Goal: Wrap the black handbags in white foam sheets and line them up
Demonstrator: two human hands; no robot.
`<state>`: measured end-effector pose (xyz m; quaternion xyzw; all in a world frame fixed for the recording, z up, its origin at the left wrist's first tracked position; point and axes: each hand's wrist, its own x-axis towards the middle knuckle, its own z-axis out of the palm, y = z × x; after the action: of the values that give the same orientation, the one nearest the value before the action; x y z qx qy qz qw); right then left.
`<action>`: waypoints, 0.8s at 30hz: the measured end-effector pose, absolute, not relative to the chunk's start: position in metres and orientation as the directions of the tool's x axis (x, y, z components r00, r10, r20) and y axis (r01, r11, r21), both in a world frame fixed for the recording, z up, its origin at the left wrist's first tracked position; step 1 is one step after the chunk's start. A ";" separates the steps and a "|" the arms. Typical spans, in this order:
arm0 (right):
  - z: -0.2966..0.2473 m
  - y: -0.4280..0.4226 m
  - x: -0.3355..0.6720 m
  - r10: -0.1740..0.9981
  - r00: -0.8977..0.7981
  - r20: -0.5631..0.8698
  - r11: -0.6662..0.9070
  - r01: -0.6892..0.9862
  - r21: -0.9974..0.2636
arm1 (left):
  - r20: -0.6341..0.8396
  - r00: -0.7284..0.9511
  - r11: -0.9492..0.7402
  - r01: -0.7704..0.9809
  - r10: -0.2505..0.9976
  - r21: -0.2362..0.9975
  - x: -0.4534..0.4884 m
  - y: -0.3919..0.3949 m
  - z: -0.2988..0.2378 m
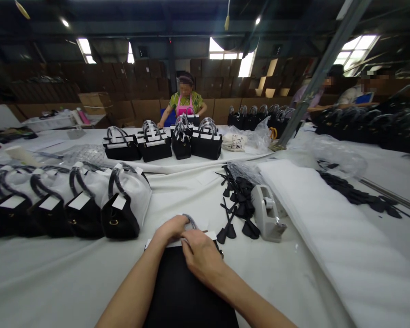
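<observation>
Left of frame: row of black handbags with film-wrapped handles and white tags, standing upright on the white-covered table. Lower centre: left hand at the top of the nearest black handbag, fingers curled in by the wrapped handle, tips hidden, can't tell how tight or on what. Handbag sits at bottom centre, under both forearms, white sheet showing along its top edge. Right hand just beside the left, fingers bent over the handle base, thumb partly apart, grip itself hidden. Looks like handle-wrap work; best done with one hand steadying the handle, the other smoothing film flat, no pull on the sheet, no nails on the black surface. Right of centre: loose black clochettes, grey tape dispenser, then white foam sheet
</observation>
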<state>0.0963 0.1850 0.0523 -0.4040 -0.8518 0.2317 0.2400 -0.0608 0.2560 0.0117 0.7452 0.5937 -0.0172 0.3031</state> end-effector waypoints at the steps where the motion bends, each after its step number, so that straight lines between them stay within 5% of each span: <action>1: 0.049 0.177 0.087 0.796 -0.575 0.189 0.576 0.625 -0.527 | -0.382 0.309 -0.121 0.888 0.871 0.443 -0.062 0.256 0.013; 5: 0.038 0.171 0.075 0.800 -0.586 0.126 0.587 0.721 -0.368 | -0.339 0.358 -0.147 0.844 0.870 0.515 -0.068 0.252 0.019; 15: 0.036 0.176 0.085 0.785 -0.614 0.085 0.604 0.727 -0.325 | -0.047 0.335 -0.207 0.679 0.941 0.704 -0.082 0.256 0.071; 24: 0.036 0.181 0.087 0.774 -0.630 0.064 0.612 0.719 -0.330 | -0.160 0.371 -0.259 0.842 0.915 0.474 -0.081 0.240 0.051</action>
<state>0.0870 0.1807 0.0357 -0.4184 -0.8921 0.1380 0.1006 -0.0813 0.2397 0.0506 0.7899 0.5558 0.0734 0.2483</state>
